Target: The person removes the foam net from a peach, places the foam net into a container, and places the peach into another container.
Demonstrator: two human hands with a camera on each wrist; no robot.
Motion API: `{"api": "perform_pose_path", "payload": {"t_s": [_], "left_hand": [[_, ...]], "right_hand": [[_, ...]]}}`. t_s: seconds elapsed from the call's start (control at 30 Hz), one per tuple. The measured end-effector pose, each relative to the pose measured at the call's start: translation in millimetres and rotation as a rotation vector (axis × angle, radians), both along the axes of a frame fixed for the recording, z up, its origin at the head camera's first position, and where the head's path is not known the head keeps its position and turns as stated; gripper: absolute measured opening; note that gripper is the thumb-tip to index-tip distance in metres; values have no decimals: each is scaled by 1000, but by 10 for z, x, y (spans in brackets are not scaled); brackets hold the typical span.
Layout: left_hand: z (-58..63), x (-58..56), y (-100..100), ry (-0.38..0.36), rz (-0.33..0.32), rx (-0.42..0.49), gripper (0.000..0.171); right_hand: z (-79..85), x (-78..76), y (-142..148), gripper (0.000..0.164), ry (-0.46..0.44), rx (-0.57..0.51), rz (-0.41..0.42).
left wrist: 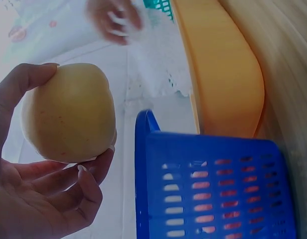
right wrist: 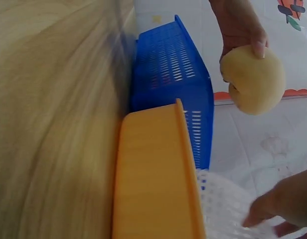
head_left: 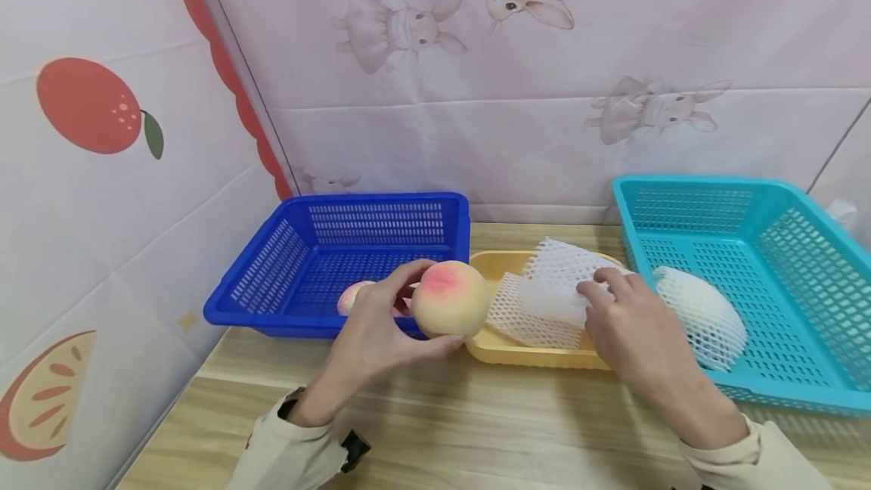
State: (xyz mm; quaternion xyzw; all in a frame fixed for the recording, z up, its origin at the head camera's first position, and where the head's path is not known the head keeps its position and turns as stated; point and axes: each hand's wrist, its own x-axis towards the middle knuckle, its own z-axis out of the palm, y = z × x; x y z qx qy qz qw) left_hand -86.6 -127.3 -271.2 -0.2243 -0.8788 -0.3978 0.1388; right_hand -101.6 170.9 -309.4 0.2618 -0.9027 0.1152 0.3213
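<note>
My left hand (head_left: pixel 374 335) grips a pale yellow peach (head_left: pixel 450 299) with a pink blush, thumb below and fingers round its far side. The peach is held up in front of the right end of the blue basket (head_left: pixel 272 321). With curled fingers my right hand (head_left: pixel 636 335) pinches a white foam net sleeve (head_left: pixel 561 271), which stands up over the yellow tray (head_left: pixel 531 357). Blurred in the right wrist view, the foam net (right wrist: pixel 223 204) hangs at the tray's rim beside the fingers. Another foam net (head_left: pixel 520 316) lies flat in the tray.
Pinkish peaches (head_left: pixel 354 296) lie in the blue basket, partly hidden by my left hand. The teal basket (head_left: pixel 694 181) at the right holds a fruit in a white foam net (head_left: pixel 704 320). A printed cloth wall (head_left: pixel 435 127) rises behind the wooden table (head_left: pixel 476 429).
</note>
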Motion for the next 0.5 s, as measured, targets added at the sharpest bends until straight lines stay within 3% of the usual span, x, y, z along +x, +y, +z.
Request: {"api": "perform_pose_path", "payload": {"t_s": [0.17,0.37,0.43,0.5], "left_hand": [[21,15,-55,12,72,-43,77],[45,-40,-201,17,99,-42,77],[53,-65,-281,16,126,-53,77],[60,-92,-377,17,155,-60,76]], "right_hand": [[-164,-10,-29,23,-138,123,4],[-244,23,-68,29,-363,154,5],[-237,31,-75,29,-374,147,15],[-221,36,-71,26,-319,127,32]]}}
